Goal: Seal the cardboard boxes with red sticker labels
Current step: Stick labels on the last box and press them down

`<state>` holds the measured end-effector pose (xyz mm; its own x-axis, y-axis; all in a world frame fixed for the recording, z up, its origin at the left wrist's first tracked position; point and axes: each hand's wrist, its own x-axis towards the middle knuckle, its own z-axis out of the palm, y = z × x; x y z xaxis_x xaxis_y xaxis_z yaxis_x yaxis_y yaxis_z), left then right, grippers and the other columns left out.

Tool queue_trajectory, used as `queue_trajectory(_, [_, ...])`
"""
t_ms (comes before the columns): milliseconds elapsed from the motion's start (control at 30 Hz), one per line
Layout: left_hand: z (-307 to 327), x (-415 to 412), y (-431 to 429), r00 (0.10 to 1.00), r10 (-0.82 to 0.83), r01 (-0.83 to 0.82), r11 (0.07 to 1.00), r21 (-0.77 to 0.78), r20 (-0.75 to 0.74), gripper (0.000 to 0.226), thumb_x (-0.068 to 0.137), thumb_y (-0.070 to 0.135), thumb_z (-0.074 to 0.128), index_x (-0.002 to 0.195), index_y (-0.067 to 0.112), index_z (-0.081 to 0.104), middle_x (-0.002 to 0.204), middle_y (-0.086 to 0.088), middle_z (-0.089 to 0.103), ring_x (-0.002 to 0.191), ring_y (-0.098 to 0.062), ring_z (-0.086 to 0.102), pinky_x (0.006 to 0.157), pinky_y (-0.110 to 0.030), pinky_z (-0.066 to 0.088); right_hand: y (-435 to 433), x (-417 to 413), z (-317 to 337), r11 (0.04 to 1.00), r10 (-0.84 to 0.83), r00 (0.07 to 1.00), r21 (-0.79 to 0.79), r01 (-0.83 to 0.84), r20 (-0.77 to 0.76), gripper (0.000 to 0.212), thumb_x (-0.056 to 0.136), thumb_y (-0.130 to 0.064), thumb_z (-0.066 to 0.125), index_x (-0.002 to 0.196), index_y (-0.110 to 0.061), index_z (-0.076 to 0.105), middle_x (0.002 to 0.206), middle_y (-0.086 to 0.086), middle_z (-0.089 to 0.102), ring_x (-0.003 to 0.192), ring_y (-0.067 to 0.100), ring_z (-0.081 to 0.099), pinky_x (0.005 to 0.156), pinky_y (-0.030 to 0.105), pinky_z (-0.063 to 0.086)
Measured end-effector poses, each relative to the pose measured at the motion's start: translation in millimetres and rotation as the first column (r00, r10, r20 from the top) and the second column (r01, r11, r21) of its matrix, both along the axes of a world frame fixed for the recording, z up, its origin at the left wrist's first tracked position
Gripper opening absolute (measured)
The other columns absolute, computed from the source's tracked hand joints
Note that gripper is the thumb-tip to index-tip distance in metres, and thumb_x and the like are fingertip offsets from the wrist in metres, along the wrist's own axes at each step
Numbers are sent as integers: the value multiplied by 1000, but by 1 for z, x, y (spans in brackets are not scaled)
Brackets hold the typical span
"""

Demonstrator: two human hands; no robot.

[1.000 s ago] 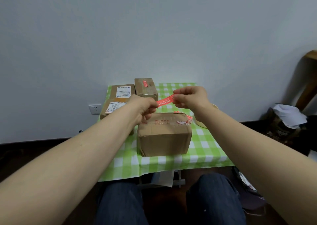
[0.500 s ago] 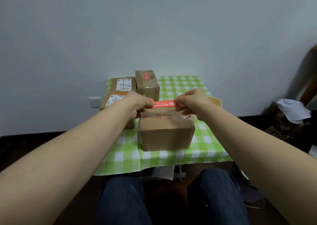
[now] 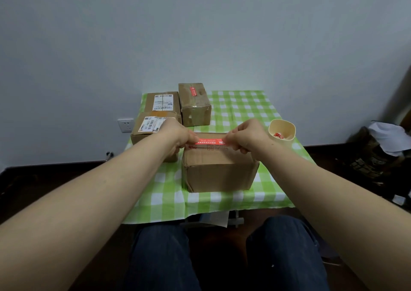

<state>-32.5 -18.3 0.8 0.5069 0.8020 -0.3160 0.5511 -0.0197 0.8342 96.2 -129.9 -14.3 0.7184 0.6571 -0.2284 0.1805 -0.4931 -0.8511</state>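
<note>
Both hands stretch a red sticker label over the nearest cardboard box on the table.
Left hand (image 3: 178, 135) and right hand (image 3: 246, 136) each pinch one end of the red sticker label (image 3: 210, 141), held flat just above the front box (image 3: 219, 170) top; its white print is unreadable. Green-checked table (image 3: 240, 108). Back box (image 3: 194, 106) carries a red label (image 3: 193, 91). Two left boxes (image 3: 162, 102) (image 3: 151, 125) bear white barcode shipping labels, text too small. Beige cup (image 3: 285, 126) beside the right hand holds red-and-white scraps (image 3: 278, 135).

red sticker (image 3: 210, 141), green-white checked tablecloth (image 3: 240, 108)
</note>
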Motion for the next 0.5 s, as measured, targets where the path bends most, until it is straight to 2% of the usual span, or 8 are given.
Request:
queue_trajectory(167, [-1, 2, 0, 1000, -12, 12, 1000, 25, -8, 30, 77, -1, 73, 106, -4, 63, 88, -6, 66, 54, -11, 43, 48, -22, 32, 4, 3, -5, 999, 2, 999, -40, -1, 32, 16, 75, -6, 73, 62, -4, 64, 51, 10, 53, 42, 17, 43, 41, 24, 35])
queue_trajectory(267, [-6, 4, 1, 1000, 4, -4, 999, 45, -20, 30, 74, 0, 76, 102, 0, 65, 72, 0, 58, 61, -12, 47, 61, -27, 39, 6, 4, -7, 998, 5, 997, -63, 0, 77, 11, 72, -8, 76, 69, -1, 69, 53, 9, 55, 44, 18, 44, 45, 26, 37])
queue_trajectory(367, [-10, 6, 2, 1000, 0, 2, 996, 90, -26, 25, 72, 3, 79, 94, 3, 68, 72, 0, 58, 66, -14, 51, 73, -30, 43, 7, 5, -8, 996, 26, 992, -93, -15, 125, 13, 70, -10, 78, 63, -7, 68, 53, 6, 56, 47, 17, 47, 52, 29, 41])
queue_trajectory(500, [-14, 8, 3, 997, -16, 27, 988, 154, -70, 27, 70, 7, 81, 95, 4, 71, 92, -7, 65, 94, -24, 59, 93, -36, 48, 9, 7, -10, 994, 35, 984, -111, -16, 173, 18, 69, -12, 79, 58, -13, 65, 59, 4, 60, 59, 19, 54, 63, 33, 48])
